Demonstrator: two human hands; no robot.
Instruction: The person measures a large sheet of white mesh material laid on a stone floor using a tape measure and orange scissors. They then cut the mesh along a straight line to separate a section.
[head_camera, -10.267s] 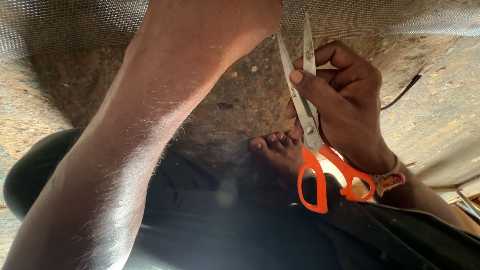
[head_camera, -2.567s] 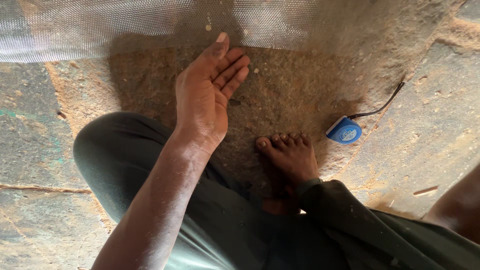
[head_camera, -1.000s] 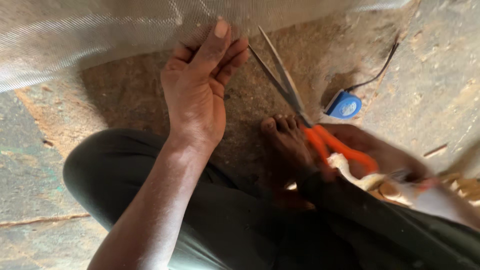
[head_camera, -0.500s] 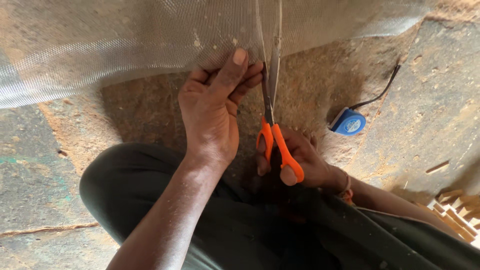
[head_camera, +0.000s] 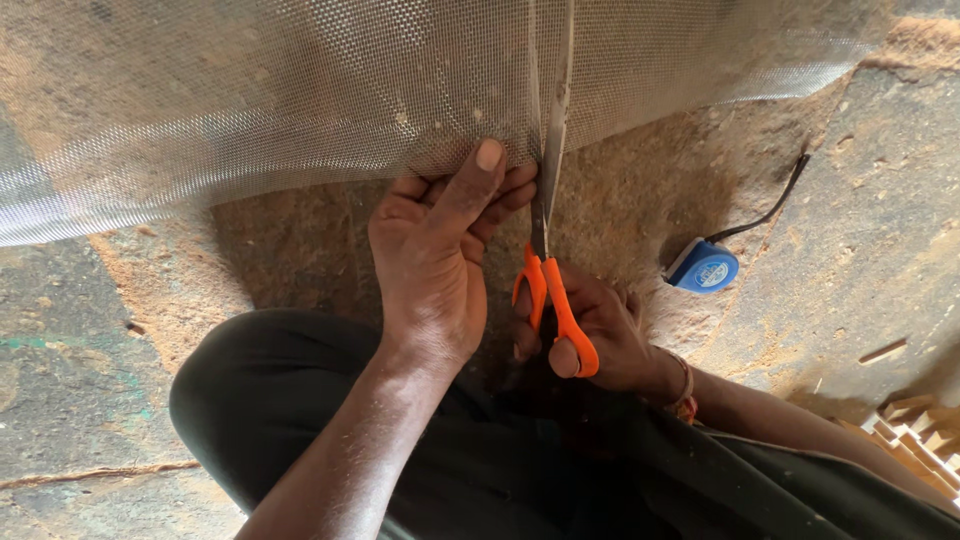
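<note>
**Scissors entering the edge of a wire mesh sheet**

The left hand (head_camera: 440, 255) pinches the near edge of the grey wire mesh sheet (head_camera: 300, 90), thumb on top and fingers curled beneath, holding it taut just left of the cut line. The right hand (head_camera: 590, 335) grips the orange-handled scissors (head_camera: 550, 250), fingers closed through the loops, with the blades pointing away from the person and up into the mesh. The blades look nearly pressed together, and a narrow slit runs on beyond them toward the far edge of the view.

The mesh spans the whole far part of the scene, draped over a dusty concrete floor (head_camera: 880, 240); its near edge hangs just above the person's dark-trousered knee (head_camera: 280, 390).

Judged from this, the step in hand is cutting the mesh along a straight line, well begun. A next stroke would call for the blades to be spread, pushed farther along the slit, and the pinch kept close beside them so that the mesh stays flat (loose mesh tends to buckle between blades).

Counted: one mesh sheet, one pair of scissors, one blue tape measure (head_camera: 702, 268) with a dark cord lying to the right, and a few pale wooden pieces (head_camera: 915, 425) at the near right.
</note>
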